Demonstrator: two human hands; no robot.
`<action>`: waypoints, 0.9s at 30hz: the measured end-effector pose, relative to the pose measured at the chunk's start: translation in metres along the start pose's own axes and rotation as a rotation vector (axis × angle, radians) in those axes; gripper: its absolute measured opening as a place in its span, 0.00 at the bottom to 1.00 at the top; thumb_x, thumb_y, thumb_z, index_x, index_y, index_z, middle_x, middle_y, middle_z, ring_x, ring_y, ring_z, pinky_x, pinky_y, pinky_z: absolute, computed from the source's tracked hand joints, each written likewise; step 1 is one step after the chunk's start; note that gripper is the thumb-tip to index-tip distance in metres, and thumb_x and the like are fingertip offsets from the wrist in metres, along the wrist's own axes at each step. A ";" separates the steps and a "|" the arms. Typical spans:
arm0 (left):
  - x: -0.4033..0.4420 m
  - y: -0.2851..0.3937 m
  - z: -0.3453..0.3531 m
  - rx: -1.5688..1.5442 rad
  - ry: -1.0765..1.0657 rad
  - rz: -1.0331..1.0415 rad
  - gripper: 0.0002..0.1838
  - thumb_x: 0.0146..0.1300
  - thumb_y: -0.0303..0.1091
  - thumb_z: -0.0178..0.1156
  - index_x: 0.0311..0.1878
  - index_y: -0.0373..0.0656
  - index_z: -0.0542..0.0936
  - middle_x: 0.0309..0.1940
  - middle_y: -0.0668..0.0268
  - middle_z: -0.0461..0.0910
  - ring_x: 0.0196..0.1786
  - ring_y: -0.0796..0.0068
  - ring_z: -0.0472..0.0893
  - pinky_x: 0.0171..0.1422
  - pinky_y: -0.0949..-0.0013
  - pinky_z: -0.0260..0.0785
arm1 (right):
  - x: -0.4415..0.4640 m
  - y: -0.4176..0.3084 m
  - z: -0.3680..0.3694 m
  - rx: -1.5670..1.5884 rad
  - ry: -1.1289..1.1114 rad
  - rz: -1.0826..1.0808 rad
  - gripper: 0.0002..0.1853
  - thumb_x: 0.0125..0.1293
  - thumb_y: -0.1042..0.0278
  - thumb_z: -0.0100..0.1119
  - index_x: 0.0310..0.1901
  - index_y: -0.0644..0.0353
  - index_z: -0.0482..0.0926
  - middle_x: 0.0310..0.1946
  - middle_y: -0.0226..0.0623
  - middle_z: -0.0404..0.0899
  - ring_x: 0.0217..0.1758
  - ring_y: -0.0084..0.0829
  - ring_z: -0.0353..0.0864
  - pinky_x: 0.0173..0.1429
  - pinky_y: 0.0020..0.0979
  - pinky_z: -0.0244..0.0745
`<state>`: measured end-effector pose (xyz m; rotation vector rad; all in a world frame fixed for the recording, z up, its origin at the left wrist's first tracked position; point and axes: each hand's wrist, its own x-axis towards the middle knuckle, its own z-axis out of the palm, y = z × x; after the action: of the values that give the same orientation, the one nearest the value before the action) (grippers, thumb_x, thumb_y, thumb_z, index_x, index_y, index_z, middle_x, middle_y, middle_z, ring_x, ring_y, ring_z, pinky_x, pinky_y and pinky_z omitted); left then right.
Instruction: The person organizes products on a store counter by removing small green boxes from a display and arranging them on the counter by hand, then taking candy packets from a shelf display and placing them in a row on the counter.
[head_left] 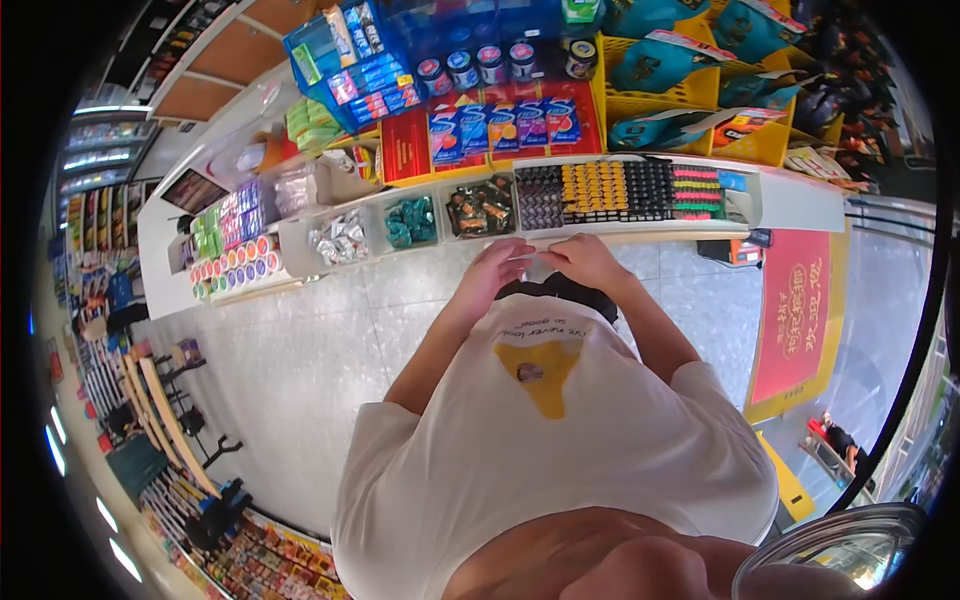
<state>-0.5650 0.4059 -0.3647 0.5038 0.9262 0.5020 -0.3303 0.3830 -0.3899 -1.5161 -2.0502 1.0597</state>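
My left hand (494,272) and my right hand (588,262) are held close together in front of my waist, by the near edge of the counter (640,236). The left fingers are bent in towards the right hand, whose thumb and forefinger come together in a pinch. Something small and pale may be between the fingertips, but it is too small to make out. Just beyond my hands are a bin of dark wrapped packets (482,208) and a rack of small black and yellow packs (596,192).
Teal packets (410,222) and silver packets (340,238) fill bins to the left. Upright blue and purple packs (503,128), jars (490,66) and a yellow rack (690,92) stand behind. A red mat (797,310) lies on the floor at right; shelves (240,545) line the lower left.
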 end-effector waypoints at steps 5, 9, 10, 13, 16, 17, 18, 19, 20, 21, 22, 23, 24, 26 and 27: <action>-0.020 -0.017 -0.008 0.045 0.074 0.010 0.21 0.76 0.45 0.52 0.64 0.42 0.75 0.59 0.62 0.81 0.60 0.69 0.79 0.66 0.66 0.69 | 0.018 -0.009 -0.001 0.014 -0.071 -0.031 0.20 0.70 0.47 0.59 0.30 0.54 0.86 0.26 0.47 0.83 0.33 0.51 0.83 0.40 0.49 0.77; -0.026 -0.030 -0.023 -0.034 0.132 -0.046 0.21 0.76 0.45 0.53 0.64 0.42 0.75 0.59 0.62 0.81 0.60 0.70 0.79 0.66 0.66 0.69 | 0.035 -0.024 -0.007 -0.019 -0.119 -0.043 0.21 0.70 0.46 0.58 0.30 0.55 0.86 0.27 0.47 0.82 0.33 0.52 0.83 0.40 0.50 0.76; -0.022 -0.035 -0.032 -0.045 0.127 -0.055 0.22 0.76 0.45 0.52 0.64 0.42 0.75 0.59 0.63 0.81 0.60 0.70 0.79 0.66 0.66 0.69 | 0.038 -0.026 -0.008 -0.043 -0.125 -0.032 0.21 0.70 0.46 0.58 0.30 0.55 0.86 0.27 0.47 0.82 0.33 0.52 0.82 0.40 0.50 0.76; -0.006 -0.027 -0.046 -0.048 0.034 -0.048 0.22 0.75 0.46 0.52 0.64 0.43 0.75 0.59 0.63 0.81 0.58 0.71 0.79 0.64 0.67 0.70 | 0.045 -0.031 -0.017 -0.057 -0.079 -0.021 0.22 0.71 0.46 0.58 0.30 0.56 0.85 0.28 0.47 0.83 0.34 0.52 0.83 0.41 0.50 0.76; 0.002 0.005 -0.044 -0.016 0.019 0.024 0.21 0.76 0.44 0.52 0.62 0.40 0.76 0.57 0.60 0.82 0.57 0.67 0.81 0.65 0.63 0.70 | 0.048 -0.023 -0.010 -0.037 -0.014 0.002 0.21 0.71 0.46 0.58 0.30 0.57 0.84 0.28 0.47 0.83 0.35 0.52 0.84 0.41 0.49 0.77; 0.003 0.017 -0.044 -0.003 0.034 0.054 0.20 0.76 0.42 0.52 0.62 0.38 0.76 0.56 0.59 0.82 0.57 0.65 0.81 0.67 0.61 0.71 | 0.049 -0.025 -0.010 -0.040 -0.034 0.018 0.21 0.71 0.47 0.58 0.30 0.57 0.84 0.28 0.47 0.83 0.34 0.52 0.84 0.40 0.49 0.77; 0.008 0.023 -0.049 -0.018 0.054 0.081 0.20 0.75 0.41 0.52 0.63 0.39 0.76 0.56 0.59 0.83 0.57 0.66 0.82 0.65 0.63 0.71 | 0.050 -0.028 -0.011 -0.044 -0.054 0.035 0.21 0.71 0.47 0.58 0.31 0.57 0.84 0.28 0.47 0.83 0.34 0.52 0.84 0.40 0.48 0.77; 0.011 0.031 -0.054 -0.018 0.054 0.101 0.20 0.75 0.41 0.52 0.63 0.39 0.76 0.56 0.59 0.83 0.57 0.67 0.82 0.65 0.64 0.71 | 0.053 -0.031 -0.012 -0.050 -0.070 0.051 0.21 0.71 0.47 0.59 0.31 0.57 0.83 0.27 0.46 0.83 0.34 0.52 0.84 0.40 0.48 0.77; 0.012 0.040 -0.059 -0.015 0.052 0.121 0.20 0.75 0.41 0.52 0.63 0.40 0.76 0.56 0.59 0.83 0.57 0.67 0.82 0.64 0.64 0.71 | 0.058 -0.032 -0.012 -0.046 -0.077 0.072 0.20 0.71 0.47 0.59 0.31 0.57 0.84 0.27 0.46 0.83 0.34 0.51 0.84 0.39 0.47 0.77; 0.014 0.049 -0.065 -0.012 0.050 0.139 0.20 0.75 0.41 0.53 0.63 0.40 0.76 0.56 0.59 0.83 0.57 0.67 0.82 0.64 0.65 0.71 | 0.061 -0.032 -0.011 -0.041 -0.082 0.094 0.20 0.71 0.47 0.59 0.32 0.56 0.84 0.27 0.46 0.83 0.34 0.51 0.84 0.39 0.47 0.77; 0.014 0.056 -0.072 -0.004 0.058 0.141 0.20 0.75 0.41 0.53 0.64 0.41 0.76 0.57 0.60 0.83 0.57 0.69 0.82 0.62 0.67 0.71 | 0.065 -0.033 -0.010 -0.033 -0.087 0.117 0.19 0.70 0.47 0.59 0.33 0.56 0.84 0.27 0.46 0.83 0.34 0.50 0.84 0.39 0.46 0.77; 0.016 0.060 -0.081 -0.023 0.068 0.154 0.20 0.76 0.41 0.53 0.64 0.41 0.76 0.57 0.61 0.83 0.57 0.69 0.82 0.62 0.67 0.71 | 0.071 -0.043 -0.014 -0.062 -0.081 0.141 0.19 0.70 0.48 0.60 0.33 0.56 0.85 0.27 0.46 0.83 0.34 0.50 0.84 0.39 0.46 0.77; 0.018 0.064 -0.091 -0.040 0.077 0.165 0.20 0.76 0.41 0.53 0.64 0.41 0.76 0.57 0.61 0.83 0.57 0.70 0.82 0.62 0.67 0.71 | 0.077 -0.057 -0.022 -0.090 -0.073 0.167 0.18 0.70 0.48 0.60 0.34 0.56 0.85 0.28 0.46 0.83 0.34 0.50 0.84 0.39 0.46 0.77; 0.025 0.074 -0.114 -0.071 0.069 0.197 0.20 0.76 0.41 0.53 0.64 0.41 0.76 0.57 0.62 0.83 0.56 0.72 0.82 0.62 0.68 0.72 | 0.088 -0.067 -0.025 -0.087 -0.036 0.177 0.16 0.70 0.50 0.62 0.36 0.56 0.85 0.28 0.45 0.83 0.34 0.49 0.84 0.38 0.44 0.76; 0.030 0.078 -0.124 -0.100 0.073 0.195 0.20 0.76 0.41 0.53 0.64 0.41 0.75 0.57 0.62 0.83 0.56 0.72 0.82 0.62 0.68 0.72 | 0.095 -0.066 -0.024 -0.054 -0.006 0.159 0.15 0.70 0.52 0.62 0.37 0.56 0.85 0.28 0.45 0.83 0.33 0.47 0.84 0.38 0.43 0.76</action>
<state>-0.6691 0.5078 -0.3984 0.4904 0.9217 0.7444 -0.3890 0.4707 -0.3372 -1.7298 -2.0044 1.0749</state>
